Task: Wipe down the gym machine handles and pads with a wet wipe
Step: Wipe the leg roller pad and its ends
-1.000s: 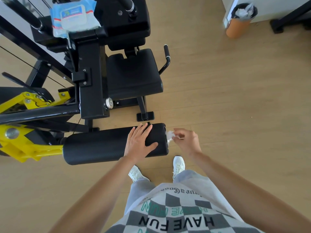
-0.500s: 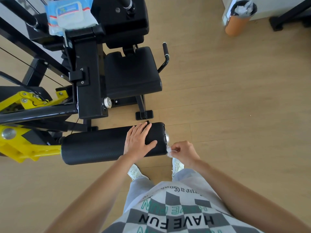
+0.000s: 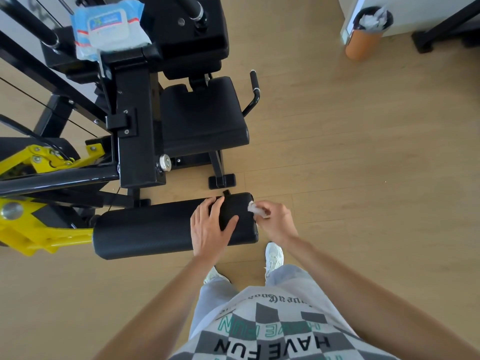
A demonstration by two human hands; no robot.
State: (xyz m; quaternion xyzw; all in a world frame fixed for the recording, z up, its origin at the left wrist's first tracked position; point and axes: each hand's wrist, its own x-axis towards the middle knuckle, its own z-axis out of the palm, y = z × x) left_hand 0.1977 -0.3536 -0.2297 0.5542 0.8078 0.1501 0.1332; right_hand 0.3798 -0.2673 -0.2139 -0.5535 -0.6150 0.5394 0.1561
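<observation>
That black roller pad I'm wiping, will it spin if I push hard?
Probably: the roller pad is a cylinder on a yellow arm, likely why your left hand rests flat on it. It looks cushioned, so may give slightly under the wet wipe.

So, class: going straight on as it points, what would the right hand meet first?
Probably the end of the roller pad; the wet wipe pinched in the right hand seems to touch it.

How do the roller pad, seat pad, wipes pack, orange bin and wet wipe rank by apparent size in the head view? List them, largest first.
1. roller pad, though it is nearest the camera
2. seat pad
3. wipes pack
4. orange bin
5. wet wipe
</observation>
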